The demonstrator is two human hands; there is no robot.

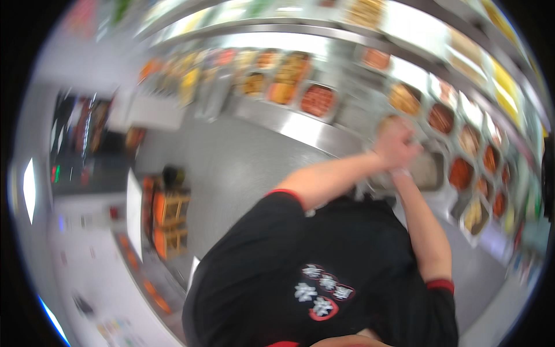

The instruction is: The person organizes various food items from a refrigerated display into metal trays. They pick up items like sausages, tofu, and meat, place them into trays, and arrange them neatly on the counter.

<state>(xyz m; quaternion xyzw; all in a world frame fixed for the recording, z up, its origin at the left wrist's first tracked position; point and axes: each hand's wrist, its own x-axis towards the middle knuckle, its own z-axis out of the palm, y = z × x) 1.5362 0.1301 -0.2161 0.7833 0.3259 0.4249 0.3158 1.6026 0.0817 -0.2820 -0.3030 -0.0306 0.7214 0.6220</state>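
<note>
My left hand [393, 133] and my right hand [406, 152] are together over the prep counter, overlapping and blurred by motion. A yellowish patch shows at their far edge, too smeared to name. Whether either hand holds something cannot be made out. Just right of the hands, and partly below them, sits a rectangular metal pan [428, 171] with a pale grey inside. Beyond my fingers is a pan of yellow-brown food [405, 99]. Farther left, a metal pan holds red chunks of food [318, 99].
More food pans with dark red food [441, 118], orange-red food [460, 173] and pale pieces [473, 217] line the right. Metal shelving [277, 28] with containers runs above the counter. At left are orange seats with wooden frames [171, 219] and a grey floor [225, 165].
</note>
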